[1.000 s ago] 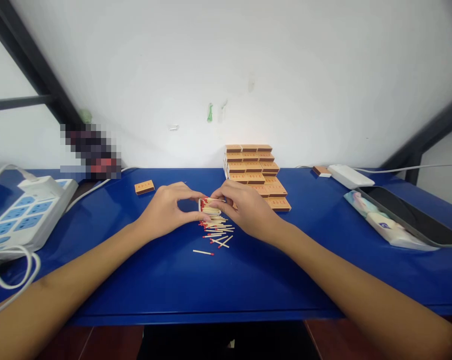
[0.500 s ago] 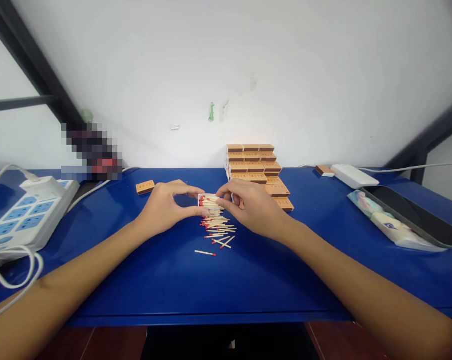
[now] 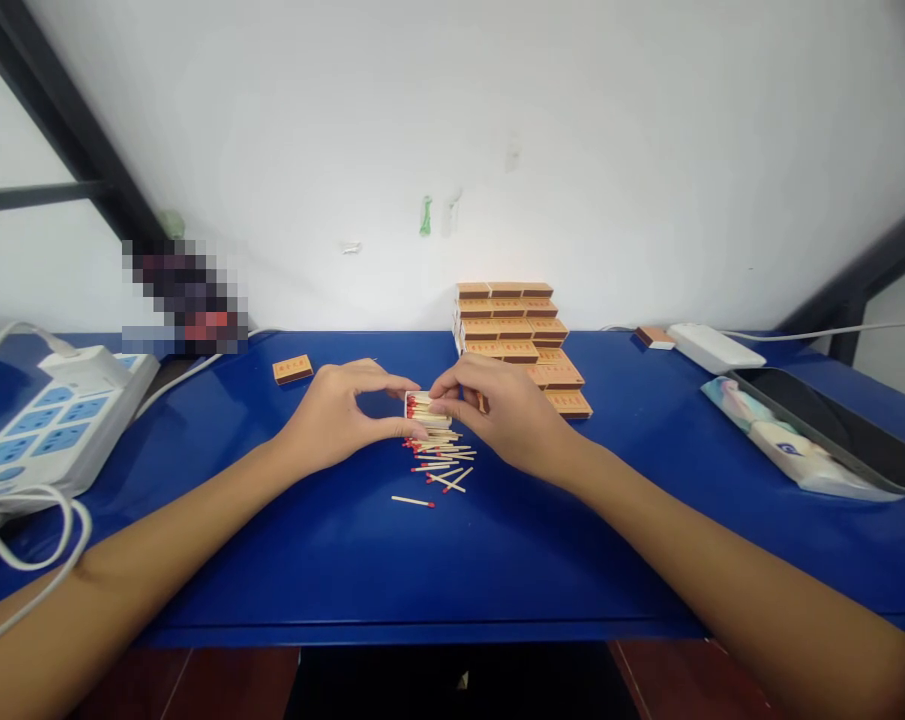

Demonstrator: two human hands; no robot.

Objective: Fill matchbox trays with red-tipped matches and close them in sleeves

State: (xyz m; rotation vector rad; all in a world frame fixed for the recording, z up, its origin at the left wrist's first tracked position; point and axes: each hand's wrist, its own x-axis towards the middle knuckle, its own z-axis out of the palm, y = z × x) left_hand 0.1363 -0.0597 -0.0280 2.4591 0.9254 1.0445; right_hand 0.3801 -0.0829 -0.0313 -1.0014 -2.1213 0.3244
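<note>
Matchbox tray (image 3: pixel 438 424): mid-table, between both hands, just beyond the loose pile, matches (image 3: pixel 419 408) lying inside, red heads to the left. Right end hidden behind fingers; match count unreadable.

Left hand (image 3: pixel 339 415): thumb on near side, fingertips on far side, gripping tray across its left end. Fingers beyond index mostly hidden.

Right hand (image 3: pixel 497 410): thumb and index close together over tray's right end. Can't tell if pinching matches, rim or both; other fingers curled out of sight.

Loose pile (image 3: pixel 443 455): just below tray, heads mostly left, a few crossed. Upper edge partly covered by tray and left thumb. Single match (image 3: pixel 413 501): nearer the table edge, apart from pile, head to the right.

Stepped stack of matchboxes (image 3: pixel 506 327): behind right hand, against wall, lower left part blocked by that hand. Closed matchbox (image 3: pixel 293 369): near left knuckles. Another matchbox (image 3: pixel 654 338): far right, beside white block (image 3: pixel 714 347). Below that, phone (image 3: pixel 834 420) resting over printed pack (image 3: pixel 782 440), cut off at frame edge.

Far left: power strip (image 3: pixel 54 420), partly behind plug and looped cable (image 3: pixel 69 520). Next to it, pixelated patch (image 3: pixel 186 300), contents unreadable.
</note>
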